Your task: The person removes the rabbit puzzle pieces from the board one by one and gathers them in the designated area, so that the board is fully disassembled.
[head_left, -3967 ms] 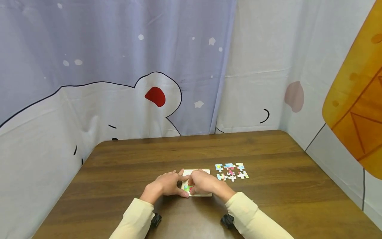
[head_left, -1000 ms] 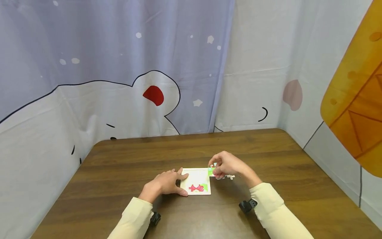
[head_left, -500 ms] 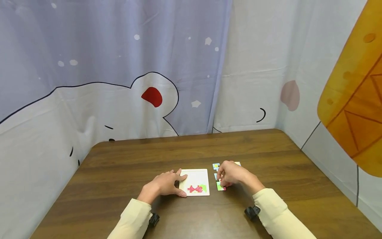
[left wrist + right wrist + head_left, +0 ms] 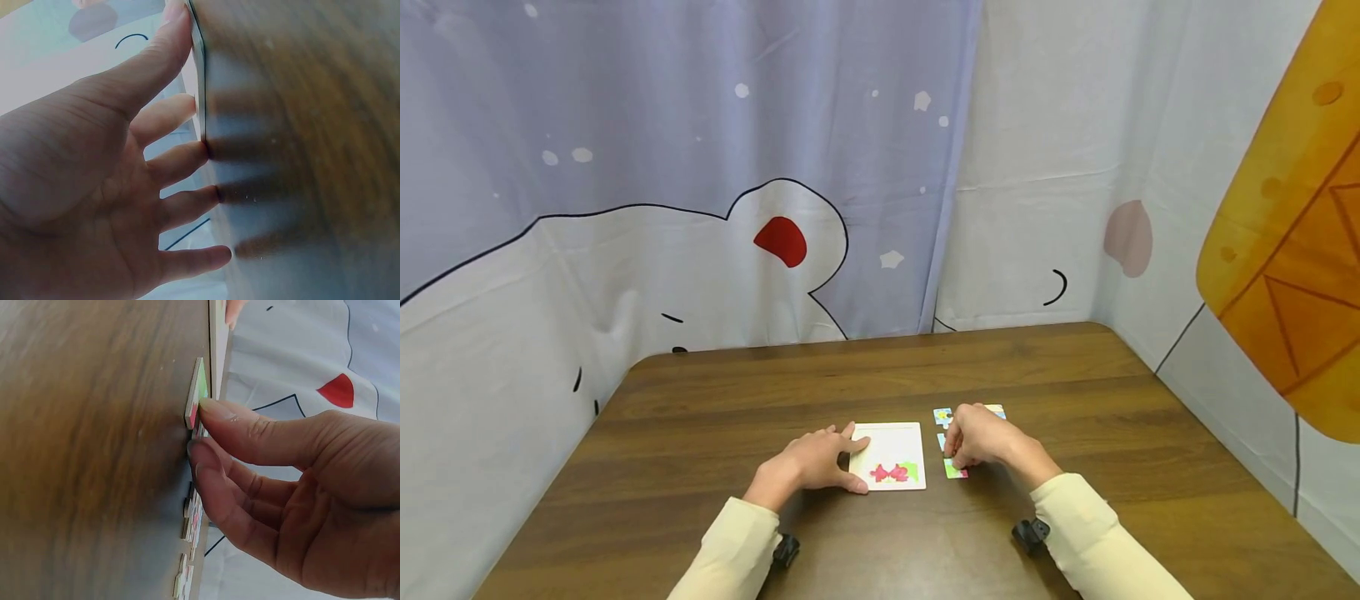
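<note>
My left hand (image 4: 812,460) rests at the left edge of a thin white puzzle board (image 4: 887,442), thumb and fingers spread, thumb on its near corner. Red and green patches show along the board's lower part. To the right, my right hand (image 4: 988,437) is bent over puzzle pieces on the table. In the right wrist view its thumb presses a green and red puzzle piece (image 4: 199,390) that lies almost flat, with curled fingertips close by its end. A blue and yellow puzzle piece (image 4: 942,416) lies just beyond. The right hand hides several others.
Another puzzle piece (image 4: 996,411) shows behind the right hand. Everything rests on a brown wooden table (image 4: 760,392). A printed curtain (image 4: 700,275) hangs along its far side and the right side. Dark wrist devices sit under both sleeves.
Four seconds ago the right hand was over the board. It then carried the green and red piece rightward and lowered it beside the other pieces. The left hand has stayed on the board.
</note>
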Demonstrator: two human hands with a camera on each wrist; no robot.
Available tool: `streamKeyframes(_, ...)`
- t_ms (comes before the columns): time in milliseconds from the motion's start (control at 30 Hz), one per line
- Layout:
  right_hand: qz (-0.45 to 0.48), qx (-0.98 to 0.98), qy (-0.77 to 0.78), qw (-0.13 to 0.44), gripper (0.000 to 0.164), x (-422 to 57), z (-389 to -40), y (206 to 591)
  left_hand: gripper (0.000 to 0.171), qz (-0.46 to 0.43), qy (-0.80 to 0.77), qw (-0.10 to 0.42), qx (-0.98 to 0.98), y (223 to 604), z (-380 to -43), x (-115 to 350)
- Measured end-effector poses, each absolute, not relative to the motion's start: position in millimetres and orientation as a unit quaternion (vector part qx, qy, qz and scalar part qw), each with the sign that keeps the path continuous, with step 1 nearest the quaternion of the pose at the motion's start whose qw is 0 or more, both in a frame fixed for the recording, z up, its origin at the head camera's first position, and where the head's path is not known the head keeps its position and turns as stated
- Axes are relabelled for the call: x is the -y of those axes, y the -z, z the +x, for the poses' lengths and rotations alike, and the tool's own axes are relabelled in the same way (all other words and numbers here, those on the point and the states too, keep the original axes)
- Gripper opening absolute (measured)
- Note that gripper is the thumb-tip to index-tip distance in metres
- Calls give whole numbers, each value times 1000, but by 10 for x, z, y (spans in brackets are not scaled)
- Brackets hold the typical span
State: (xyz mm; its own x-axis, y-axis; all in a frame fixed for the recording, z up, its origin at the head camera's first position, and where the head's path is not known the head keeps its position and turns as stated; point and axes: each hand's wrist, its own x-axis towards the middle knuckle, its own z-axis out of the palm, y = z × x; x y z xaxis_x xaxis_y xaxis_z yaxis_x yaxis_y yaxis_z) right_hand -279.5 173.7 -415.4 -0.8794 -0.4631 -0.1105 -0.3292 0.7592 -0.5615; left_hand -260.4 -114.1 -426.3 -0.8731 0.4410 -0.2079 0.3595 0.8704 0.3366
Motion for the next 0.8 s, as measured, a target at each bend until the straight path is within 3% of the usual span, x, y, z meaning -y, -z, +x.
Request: streamKeyframes(800,-220,-944,226,99,20,-1696,-2747,4124,81,209,-148,142,-956,4258,-2598,1145)
